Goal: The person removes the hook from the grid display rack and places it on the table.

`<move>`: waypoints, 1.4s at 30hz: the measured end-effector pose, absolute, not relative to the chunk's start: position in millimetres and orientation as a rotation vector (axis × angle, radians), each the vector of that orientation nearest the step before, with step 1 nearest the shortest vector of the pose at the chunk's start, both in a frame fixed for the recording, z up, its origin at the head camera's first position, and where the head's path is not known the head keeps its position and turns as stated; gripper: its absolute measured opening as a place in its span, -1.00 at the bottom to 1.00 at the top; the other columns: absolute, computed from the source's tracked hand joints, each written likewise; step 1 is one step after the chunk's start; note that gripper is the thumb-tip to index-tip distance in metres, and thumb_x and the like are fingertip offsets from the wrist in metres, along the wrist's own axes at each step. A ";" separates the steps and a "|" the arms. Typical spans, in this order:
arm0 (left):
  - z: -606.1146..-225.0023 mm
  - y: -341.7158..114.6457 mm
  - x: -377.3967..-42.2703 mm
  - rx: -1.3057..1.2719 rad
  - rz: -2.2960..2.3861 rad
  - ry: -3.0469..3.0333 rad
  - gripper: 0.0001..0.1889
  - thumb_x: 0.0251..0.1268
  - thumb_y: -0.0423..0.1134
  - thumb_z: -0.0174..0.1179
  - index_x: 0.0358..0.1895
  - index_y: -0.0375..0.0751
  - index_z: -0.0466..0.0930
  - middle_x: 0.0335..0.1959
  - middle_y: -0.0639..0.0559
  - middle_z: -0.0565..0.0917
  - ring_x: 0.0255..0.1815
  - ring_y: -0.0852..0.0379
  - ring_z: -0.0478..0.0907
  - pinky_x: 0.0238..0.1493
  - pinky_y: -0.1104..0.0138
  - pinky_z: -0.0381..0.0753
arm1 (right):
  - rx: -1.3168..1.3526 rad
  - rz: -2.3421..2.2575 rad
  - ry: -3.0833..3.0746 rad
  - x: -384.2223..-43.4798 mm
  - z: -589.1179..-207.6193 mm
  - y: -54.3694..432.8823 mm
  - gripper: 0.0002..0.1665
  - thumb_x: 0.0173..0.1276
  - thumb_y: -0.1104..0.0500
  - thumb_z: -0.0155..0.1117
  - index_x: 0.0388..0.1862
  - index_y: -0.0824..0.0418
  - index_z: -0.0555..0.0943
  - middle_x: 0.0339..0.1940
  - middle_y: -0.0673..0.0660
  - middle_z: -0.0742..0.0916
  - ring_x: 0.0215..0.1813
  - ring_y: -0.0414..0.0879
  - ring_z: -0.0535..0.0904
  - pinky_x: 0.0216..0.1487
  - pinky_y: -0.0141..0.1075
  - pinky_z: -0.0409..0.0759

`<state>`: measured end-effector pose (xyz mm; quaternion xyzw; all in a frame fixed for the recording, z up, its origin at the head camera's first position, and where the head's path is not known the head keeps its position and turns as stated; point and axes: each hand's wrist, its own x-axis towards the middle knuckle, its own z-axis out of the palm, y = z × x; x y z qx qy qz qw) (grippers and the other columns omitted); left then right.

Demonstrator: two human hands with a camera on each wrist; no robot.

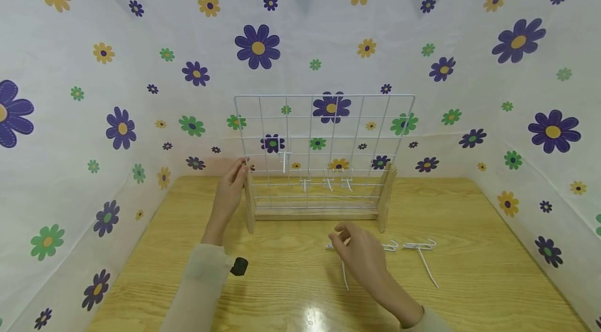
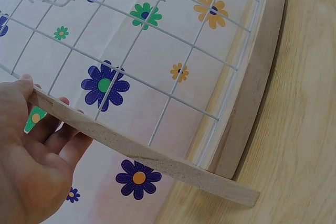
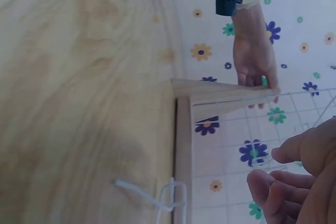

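A white wire grid rack (image 1: 324,128) stands upright in a wooden base on the table. My left hand (image 1: 231,186) grips the rack's left wooden upright (image 2: 131,150), thumb on one side and fingers behind. Several white hooks (image 1: 284,161) hang on the grid, one higher at left and others lower near the middle. My right hand (image 1: 363,256) is in front of the rack with fingers loosely bent and nothing between them; the right wrist view shows a gap between thumb and fingers. Below it, partly hidden, lies white hook wire (image 1: 345,274). Another white hook (image 1: 422,253) lies to its right.
The wooden table (image 1: 469,290) runs to a white flowered cloth (image 1: 300,24) that encloses the back and sides. A small dark object (image 1: 239,267) shows at my left sleeve (image 1: 202,274). The base's crossbar (image 1: 314,214) spans the rack's two uprights.
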<state>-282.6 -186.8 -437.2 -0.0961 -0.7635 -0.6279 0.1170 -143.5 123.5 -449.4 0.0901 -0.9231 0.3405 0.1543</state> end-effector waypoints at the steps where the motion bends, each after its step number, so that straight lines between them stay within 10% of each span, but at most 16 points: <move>1: -436.9 -186.7 -282.4 -0.277 -1.840 -2.233 -0.41 0.70 0.04 -0.06 0.57 -0.23 0.29 0.50 -0.16 0.43 0.49 -0.10 0.38 0.42 0.05 0.48 | 0.254 0.985 -2.640 -144.8 -446.1 121.4 -0.73 0.42 0.11 0.43 -0.07 0.29 0.73 -0.40 0.02 0.80 -0.63 -0.37 0.48 -0.80 -0.47 0.32; 42: -434.4 -185.3 -279.7 -0.262 -1.854 -2.248 -0.37 0.68 0.10 -0.06 0.59 -0.19 0.26 0.54 -0.12 0.38 0.50 -0.12 0.36 0.45 0.04 0.46 | 0.532 1.052 -2.281 -192.1 -365.2 53.0 -0.67 0.42 0.20 0.45 0.05 0.37 0.67 -0.26 0.11 0.78 -0.51 -0.21 0.61 -0.62 -0.43 0.50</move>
